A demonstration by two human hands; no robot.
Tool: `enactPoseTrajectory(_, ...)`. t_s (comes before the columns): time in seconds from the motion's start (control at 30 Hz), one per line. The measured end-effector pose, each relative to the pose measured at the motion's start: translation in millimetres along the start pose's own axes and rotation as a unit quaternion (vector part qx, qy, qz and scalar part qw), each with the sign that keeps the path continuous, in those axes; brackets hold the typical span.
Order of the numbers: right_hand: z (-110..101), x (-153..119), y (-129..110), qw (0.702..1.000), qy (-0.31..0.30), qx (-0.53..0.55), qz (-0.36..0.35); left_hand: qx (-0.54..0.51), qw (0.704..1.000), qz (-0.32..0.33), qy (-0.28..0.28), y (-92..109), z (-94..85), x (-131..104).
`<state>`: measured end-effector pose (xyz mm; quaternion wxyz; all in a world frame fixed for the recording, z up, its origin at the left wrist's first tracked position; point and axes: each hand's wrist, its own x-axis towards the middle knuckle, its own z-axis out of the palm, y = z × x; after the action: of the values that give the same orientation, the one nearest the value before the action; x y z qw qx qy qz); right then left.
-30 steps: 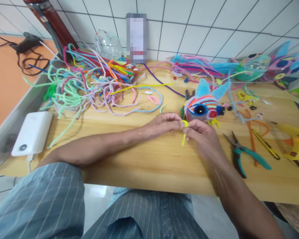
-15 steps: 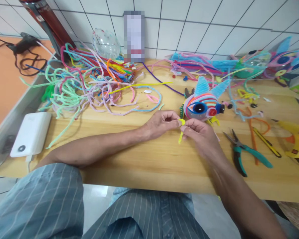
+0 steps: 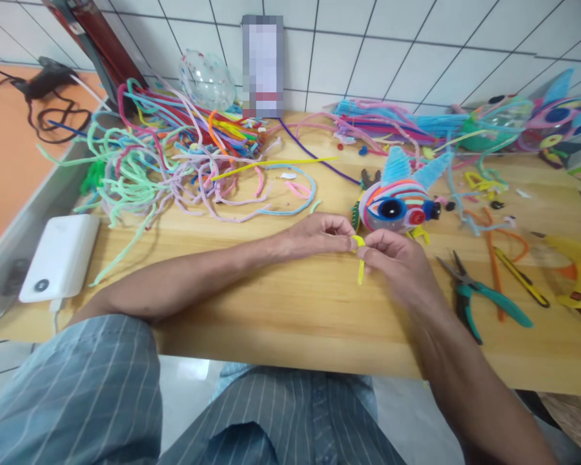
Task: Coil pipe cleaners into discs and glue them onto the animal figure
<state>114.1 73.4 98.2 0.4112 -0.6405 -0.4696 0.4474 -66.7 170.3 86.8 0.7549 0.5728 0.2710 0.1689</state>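
Note:
Between my two hands is a short yellow pipe cleaner (image 3: 361, 271), curled at its top with a straight end hanging down. My left hand (image 3: 322, 234) pinches the curled part from the left. From the right, my right hand (image 3: 392, 253) pinches the same piece, thumb and fingers pressed together. Just behind them sits a fish-like figure (image 3: 392, 205) with striped pipe cleaners, a big dark eye, a red round mouth and two blue fins on top.
Teal pliers (image 3: 501, 302), a yellow cutter (image 3: 521, 278) and a yellow glue gun (image 3: 574, 265) lie at the right. Tangled pipe cleaners (image 3: 126, 174) spread at the left, beside a white power bank (image 3: 61, 258). A phone (image 3: 263, 64) leans on the tiled wall.
Both hands have shifted slightly right with the yellow piece between them. Its loose end now hangs straighter down. The surroundings have shifted slightly in the view.

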Motion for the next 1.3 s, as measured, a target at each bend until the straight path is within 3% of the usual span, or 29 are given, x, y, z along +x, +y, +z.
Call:
enactPoseTrajectory(0.1,-2,0,-3,1.000,-0.023,-0.004,-0.002,0.029,0.999,0.001,-0.020,4,-5.6,1)
enactPoseTrajectory(0.33,3,2,4,0.998,0.011,0.055,-0.017,-0.021,0.993,0.085,0.084,-11,8.6,-5)
enactPoseTrajectory(0.5,8,2,9,0.998,0.025,0.054,-0.026,-0.091,0.986,0.076,0.121,-17,22.5,-9)
enactPoseTrajectory(0.73,-3,0,-2,1.000,-0.007,-0.013,0.009,0.004,1.000,0.002,-0.006,2,1.4,-2)
enactPoseTrajectory(0.83,-5,-1,-3,0.999,-0.033,-0.023,0.011,0.029,0.999,-0.013,-0.025,6,-4.1,0)
enactPoseTrajectory(1.13,4,-1,1,0.999,0.013,0.035,-0.022,-0.055,0.990,0.082,0.100,-11,13.8,-8)
enactPoseTrajectory(1.3,11,3,8,0.998,0.007,0.062,-0.028,-0.112,0.980,0.084,0.142,-20,24.7,-9)
